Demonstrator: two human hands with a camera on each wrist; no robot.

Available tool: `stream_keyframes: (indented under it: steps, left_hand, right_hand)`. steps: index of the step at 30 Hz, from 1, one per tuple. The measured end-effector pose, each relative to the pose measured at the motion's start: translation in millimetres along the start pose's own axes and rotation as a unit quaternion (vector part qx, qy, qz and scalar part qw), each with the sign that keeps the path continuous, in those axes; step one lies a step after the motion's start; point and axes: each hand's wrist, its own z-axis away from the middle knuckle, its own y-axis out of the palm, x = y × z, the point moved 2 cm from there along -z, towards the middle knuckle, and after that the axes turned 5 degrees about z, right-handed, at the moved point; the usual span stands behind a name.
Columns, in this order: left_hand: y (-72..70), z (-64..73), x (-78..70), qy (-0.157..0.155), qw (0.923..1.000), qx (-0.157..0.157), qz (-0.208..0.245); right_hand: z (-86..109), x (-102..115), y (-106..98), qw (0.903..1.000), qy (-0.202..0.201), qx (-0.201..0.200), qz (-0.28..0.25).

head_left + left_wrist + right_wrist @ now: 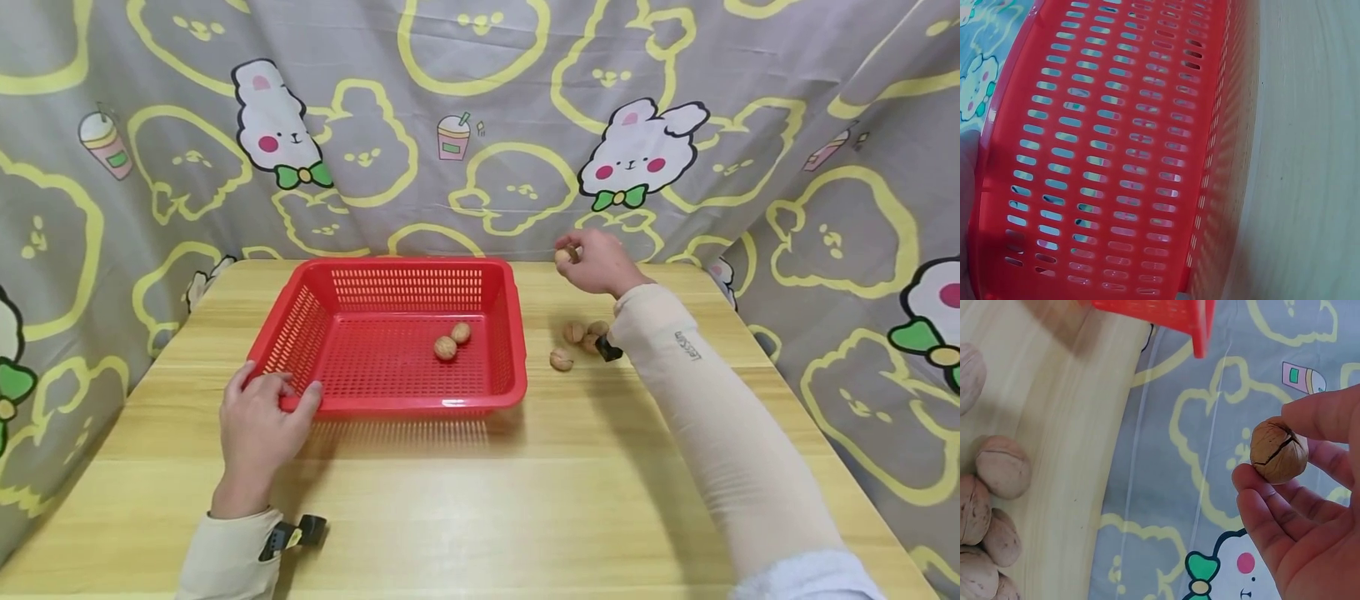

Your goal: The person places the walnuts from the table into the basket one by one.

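Observation:
Between thumb and fingertips my right hand [600, 260] pinches a walnut [1279, 451] with a dark crack across its shell. It is raised above the back edge of the table, right of the basket. My left hand [264, 417] grips the near left corner of a red plastic basket [405, 406], thumb over the rim. Inside that basket lie two walnuts [446, 347] toward the right side. Several loose walnuts [574, 332] are on the table below my right forearm, partly hidden by the sleeve. The left wrist view shows the basket's slotted wall [1104, 150].
A light wooden table [420, 517] carries everything. Behind it and on both sides hangs a grey curtain [517, 100] with yellow outlines and rabbit faces. Small black devices [300, 533] are strapped at the wrists.

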Motion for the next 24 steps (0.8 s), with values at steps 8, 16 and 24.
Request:
stream_keyframes:
  steps: [8,16,24]
  left_hand:
    - [1.2,1.7,-3.1,-0.006,1.0000,0.006,-0.005]
    - [3.6,1.2,-5.6,-0.005,0.9999,0.009,-0.007]
    - [6.2,1.6,-3.3,-0.005,1.0000,0.005,0.003]
  right_hand:
    - [-4.1,11,2,0.9999,-0.012,0.006,-0.009]
    - [-7.0,21,6,0.9993,-0.022,0.006,-0.031]
    - [-11.3,30,17,0.9981,-0.017,0.019,-0.057]
